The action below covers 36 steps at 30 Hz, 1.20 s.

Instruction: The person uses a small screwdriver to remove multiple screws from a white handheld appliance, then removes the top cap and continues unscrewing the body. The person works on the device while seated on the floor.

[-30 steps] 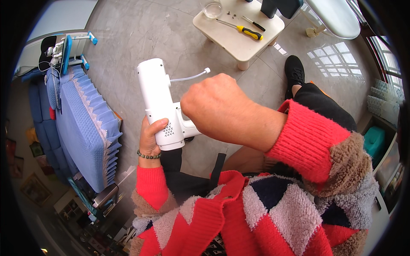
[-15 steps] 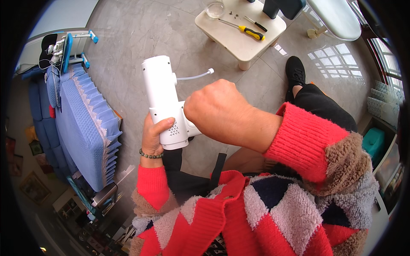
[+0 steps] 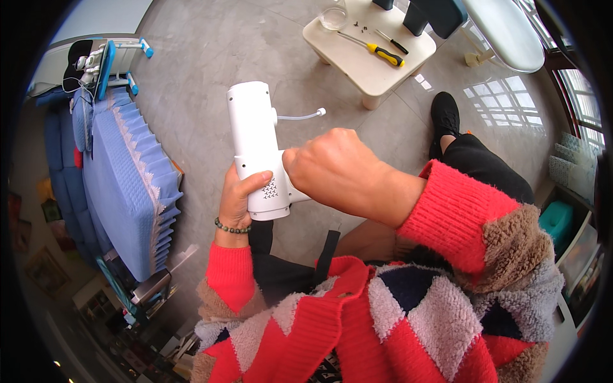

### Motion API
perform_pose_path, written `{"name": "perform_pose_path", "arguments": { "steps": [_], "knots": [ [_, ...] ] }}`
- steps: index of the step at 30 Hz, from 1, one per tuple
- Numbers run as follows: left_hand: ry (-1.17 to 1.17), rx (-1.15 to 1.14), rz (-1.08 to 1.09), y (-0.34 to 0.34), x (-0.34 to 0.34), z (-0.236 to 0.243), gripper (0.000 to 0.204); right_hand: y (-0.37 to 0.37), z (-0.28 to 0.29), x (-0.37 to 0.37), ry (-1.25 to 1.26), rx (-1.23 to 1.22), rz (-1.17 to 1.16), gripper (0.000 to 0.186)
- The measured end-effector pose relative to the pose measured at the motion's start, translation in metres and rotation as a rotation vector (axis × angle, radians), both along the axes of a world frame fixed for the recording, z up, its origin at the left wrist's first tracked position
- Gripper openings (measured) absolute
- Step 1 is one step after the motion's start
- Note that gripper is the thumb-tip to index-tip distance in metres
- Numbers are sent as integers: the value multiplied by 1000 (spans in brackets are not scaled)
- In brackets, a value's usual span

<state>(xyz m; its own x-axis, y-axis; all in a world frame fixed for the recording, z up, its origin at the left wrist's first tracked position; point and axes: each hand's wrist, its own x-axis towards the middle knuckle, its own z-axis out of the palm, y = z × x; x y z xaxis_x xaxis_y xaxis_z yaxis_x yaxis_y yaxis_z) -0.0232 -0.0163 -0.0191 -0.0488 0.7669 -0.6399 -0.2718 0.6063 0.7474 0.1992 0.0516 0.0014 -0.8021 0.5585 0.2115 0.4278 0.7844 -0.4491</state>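
My left hand [image 3: 239, 195] is wrapped round the lower end of a white handheld appliance [image 3: 254, 131], its thumb beside the patterned vent holes. Small dark screw holes dot the casing. A thin clear tube [image 3: 300, 117] with a white tip sticks out from its right side. My right hand [image 3: 348, 179] is closed in a fist against the side part of the appliance. Its fingertips are turned away, so what they grip is hidden.
Ahead, a low cream table [image 3: 348, 64] carries a yellow-and-black screwdriver [image 3: 386, 55], a small black screwdriver [image 3: 393, 42], several dark screws [image 3: 365, 30] and a clear glass bowl [image 3: 333, 18]. A blue-covered bed or sofa [image 3: 121, 185] stands on the left, and a white board [image 3: 511, 38] far right.
The appliance and both hands sit slightly further right in view, as do the table and its tools. My right fist remains against the appliance's side.
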Motion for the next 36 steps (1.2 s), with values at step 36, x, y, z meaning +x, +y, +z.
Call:
{"name": "perform_pose_path", "arguments": {
  "steps": [36],
  "knots": [
    [464, 384, 59, 2, 25, 1, 52, 9, -32, -14, 209, -358, -299, 12]
  ]
}}
